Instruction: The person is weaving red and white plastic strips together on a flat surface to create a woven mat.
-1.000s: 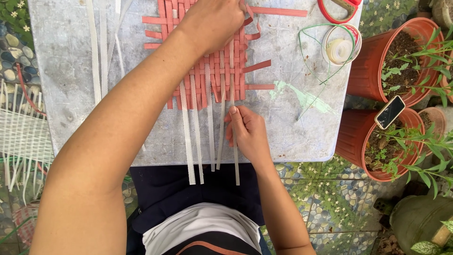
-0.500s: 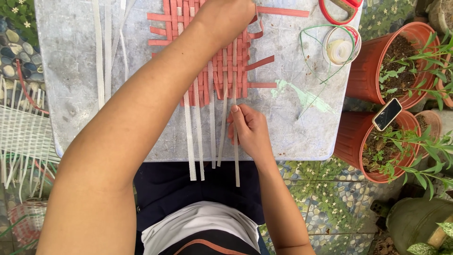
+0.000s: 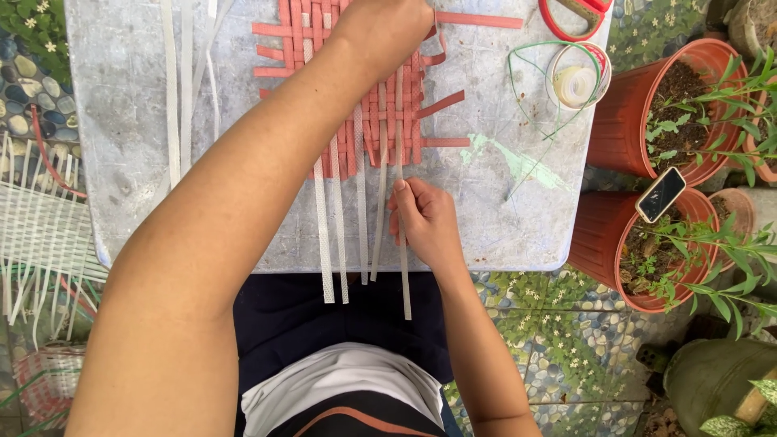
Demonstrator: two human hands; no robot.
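Weaving, mid-step: mat (image 3: pixel 380 105) on table (image 3: pixel 121 162). Left hand (image 3: pixel 388 32) presses the mat, fingers hidden. Right hand (image 3: pixel 425 218) pinches white strip (image 3: pixel 402 267). Next move needs strip threaded over-under.

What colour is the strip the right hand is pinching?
White: the strip in the right hand shows best in the head view.
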